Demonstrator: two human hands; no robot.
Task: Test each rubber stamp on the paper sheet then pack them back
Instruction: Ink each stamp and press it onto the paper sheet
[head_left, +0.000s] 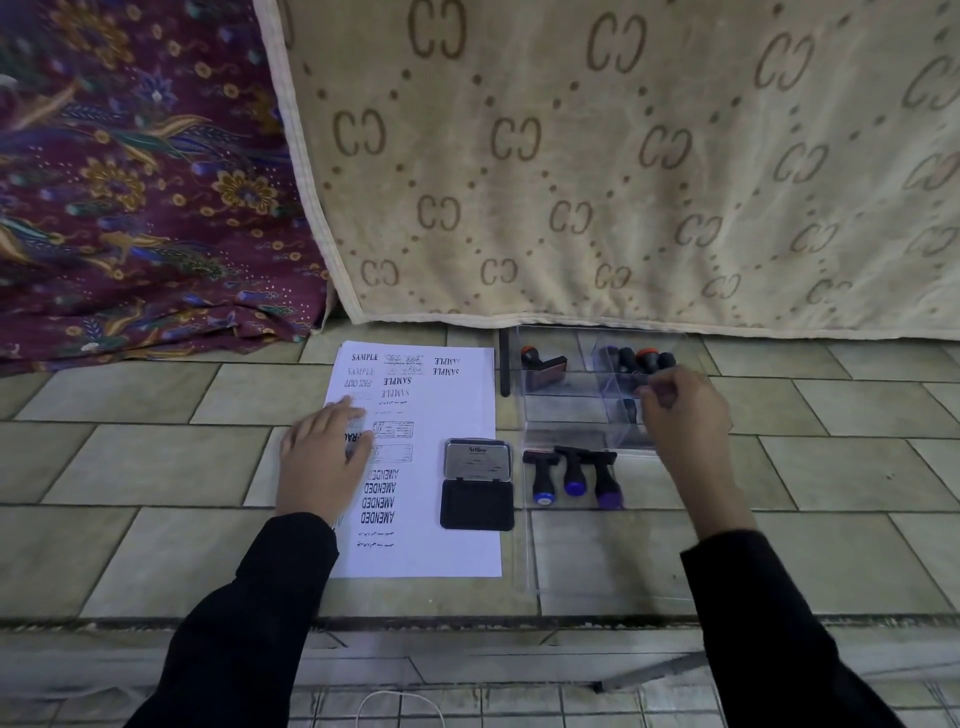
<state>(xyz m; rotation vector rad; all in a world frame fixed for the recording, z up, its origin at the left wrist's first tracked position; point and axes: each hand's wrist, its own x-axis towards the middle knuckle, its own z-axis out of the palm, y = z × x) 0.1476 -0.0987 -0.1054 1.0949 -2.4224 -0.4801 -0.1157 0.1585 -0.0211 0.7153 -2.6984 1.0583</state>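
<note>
My left hand (324, 457) lies flat on the left edge of the paper sheet (447, 415), fingers straight and close together, covering part of a printed line. My right hand (685, 415) hangs over the near right corner of the clear plastic box (563, 410), its fingers curled with the tips drawn toward the thumb. The tips are blurred, so I cannot tell whether they pinch a stamp, the box wall or nothing. The hand hides that corner of the box. Inside, one orange-capped stamp (543, 366) lies in the left compartment and a cluster of dark stamps (639, 358) stands in the right one. Three stamps with blue and purple caps (571, 475) lie side by side on the tiled floor (156, 467) just in front of the box. The open ink pad (477, 483) sits between them and the sheet, overlapping its right edge. A thin black rod (504, 364) lies between sheet and box. A beige patterned blanket (623, 156) hangs behind, its hem touching the box's far side, beside a purple floral cloth (130, 182).
</note>
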